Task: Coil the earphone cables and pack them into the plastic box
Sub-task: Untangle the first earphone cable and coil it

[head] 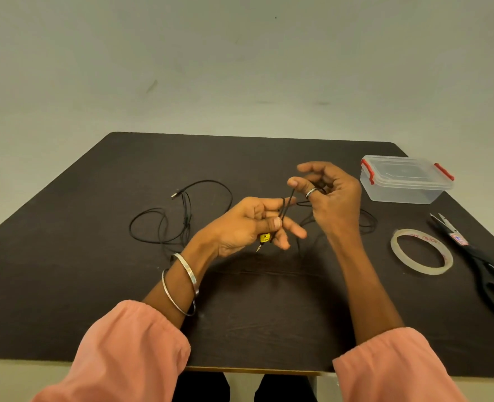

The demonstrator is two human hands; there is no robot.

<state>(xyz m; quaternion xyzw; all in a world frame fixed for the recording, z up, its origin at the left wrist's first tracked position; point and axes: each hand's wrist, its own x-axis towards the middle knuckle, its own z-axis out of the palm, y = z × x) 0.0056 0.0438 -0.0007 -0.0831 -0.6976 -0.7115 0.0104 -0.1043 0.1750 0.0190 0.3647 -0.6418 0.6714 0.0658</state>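
Left hand (251,224): pinches black earphone cable (287,207) under thumb.
Right hand (331,195): fingers curled round same cable.
Plastic box (405,179): lid on, on table (94,285).

The dark brown table (123,285) had a matt, faintly grained wood-like top, and the far-right clear plastic box (405,184) with red clips looked smooth and glossy. The thin black earphone cables (164,224) were rubbery and matt, one ending in a shiny metal plug (174,195). Near right lay a translucent glossy tape roll (421,251) and black plastic-handled scissors (483,265); two polished metal bangles (182,282) met soft pink cloth sleeves (129,343).
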